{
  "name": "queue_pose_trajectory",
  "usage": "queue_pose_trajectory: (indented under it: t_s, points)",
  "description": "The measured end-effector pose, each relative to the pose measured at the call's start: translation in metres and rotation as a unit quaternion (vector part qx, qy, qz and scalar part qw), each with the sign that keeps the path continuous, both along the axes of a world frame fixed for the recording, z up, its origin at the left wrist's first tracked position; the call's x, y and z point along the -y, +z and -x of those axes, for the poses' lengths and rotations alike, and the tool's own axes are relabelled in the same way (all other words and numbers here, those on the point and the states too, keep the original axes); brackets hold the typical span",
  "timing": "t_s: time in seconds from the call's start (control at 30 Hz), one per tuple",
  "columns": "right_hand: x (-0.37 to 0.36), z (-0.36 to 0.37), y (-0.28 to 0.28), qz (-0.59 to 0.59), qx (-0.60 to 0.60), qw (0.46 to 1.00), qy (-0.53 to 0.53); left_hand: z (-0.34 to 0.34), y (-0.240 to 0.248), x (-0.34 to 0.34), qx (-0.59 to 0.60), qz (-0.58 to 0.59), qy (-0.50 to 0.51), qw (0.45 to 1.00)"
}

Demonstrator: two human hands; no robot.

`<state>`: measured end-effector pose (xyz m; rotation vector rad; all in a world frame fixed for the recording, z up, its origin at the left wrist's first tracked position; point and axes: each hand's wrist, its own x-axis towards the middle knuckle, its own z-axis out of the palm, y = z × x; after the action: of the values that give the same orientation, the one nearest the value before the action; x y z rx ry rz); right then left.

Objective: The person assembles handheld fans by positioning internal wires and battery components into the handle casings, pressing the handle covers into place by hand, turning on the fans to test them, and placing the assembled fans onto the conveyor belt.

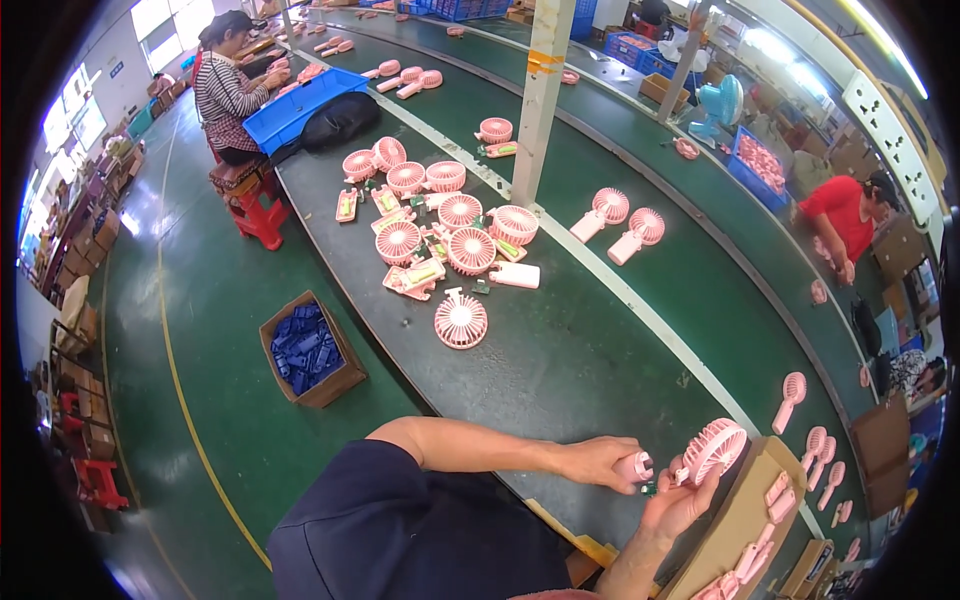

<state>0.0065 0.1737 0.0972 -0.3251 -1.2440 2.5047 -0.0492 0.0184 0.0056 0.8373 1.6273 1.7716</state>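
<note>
My left hand (598, 462) is closed round a short pink handle part (633, 466), its end facing right. In my right hand (676, 512), a round pink fan head (714, 448) with a slatted cage is gripped by its lower side. A small green piece (649, 489) shows between the two hands; what it joins is hard to see. Both hands are above the near end of the dark workbench (480, 390). Farther up the bench lies a loose group of pink fan heads (471, 250) with opened handles, some showing green inside. One separate fan head (461, 321) sits nearer me.
A cardboard box (690, 570) with pink parts stands right of my hands. Left of the bench, a carton (345, 378) holds blue parts. A white post (540, 110) rises beside the green conveyor (690, 290), which carries pink fans. Co-workers sit at far left and right.
</note>
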Motion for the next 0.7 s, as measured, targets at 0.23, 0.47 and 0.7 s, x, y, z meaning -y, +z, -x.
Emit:
queue_pose_trajectory:
  t_s: [0.23, 0.47, 0.7]
  points:
    - [0.005, 0.004, 0.013, 0.039, -0.04, 0.998, 0.036, -0.006, 0.009, -0.003, -0.046, -0.015, 0.071, 0.996]
    - [-0.004, 0.003, -0.002, 0.088, -0.029, 0.996, -0.011, 0.008, 0.01, 0.007, 0.417, -0.293, -0.097, 0.855]
    - [0.02, -0.002, -0.016, 0.001, -0.026, 0.998, 0.05, 0.018, 0.0, 0.03, 0.435, -0.207, 0.045, 0.875]
